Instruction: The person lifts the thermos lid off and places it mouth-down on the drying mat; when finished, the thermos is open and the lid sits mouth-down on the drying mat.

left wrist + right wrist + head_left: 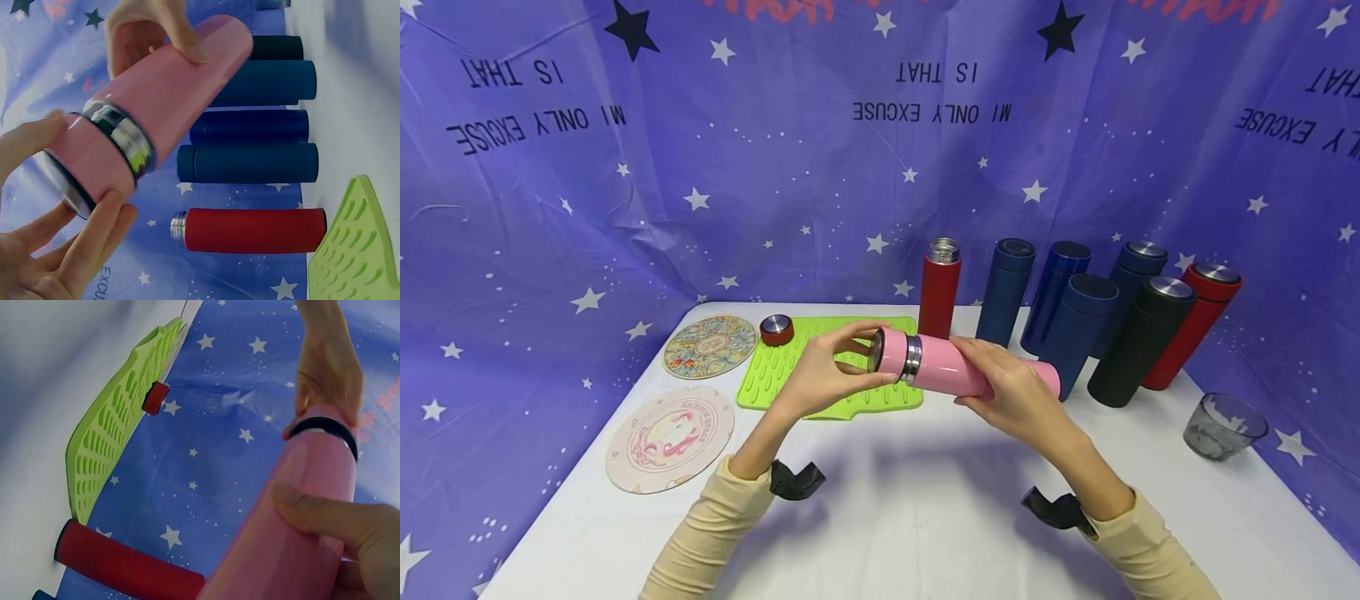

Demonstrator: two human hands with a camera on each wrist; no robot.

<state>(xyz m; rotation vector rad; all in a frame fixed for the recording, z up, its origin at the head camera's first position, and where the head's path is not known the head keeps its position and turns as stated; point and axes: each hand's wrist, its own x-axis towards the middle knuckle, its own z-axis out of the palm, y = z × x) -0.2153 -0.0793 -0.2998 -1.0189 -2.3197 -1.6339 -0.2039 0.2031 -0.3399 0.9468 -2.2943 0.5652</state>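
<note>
Between my two hands, the pink bottle lies tipped sideways above the table, its cap toward my left and its base toward my right. My left hand grasps that cap, thumb on the near side and fingers on the far one, a hold that seems suited to twisting. My right hand is wrapped round the body, probably to steady it against the other hand. A shiny band shows between cap and body; I cannot tell whether it is trim or bared neck.

Just beyond my left hand lies the green mat, its raised pattern perhaps meant to stop slipping. The red cap sits at its far left corner, likely belonging to the red bottle that stands uncapped past the pink one. Beyond my right hand, the black bottle stands capped among other upright bottles, apparently grouped aside to leave me working room. Farther right is a glass.
</note>
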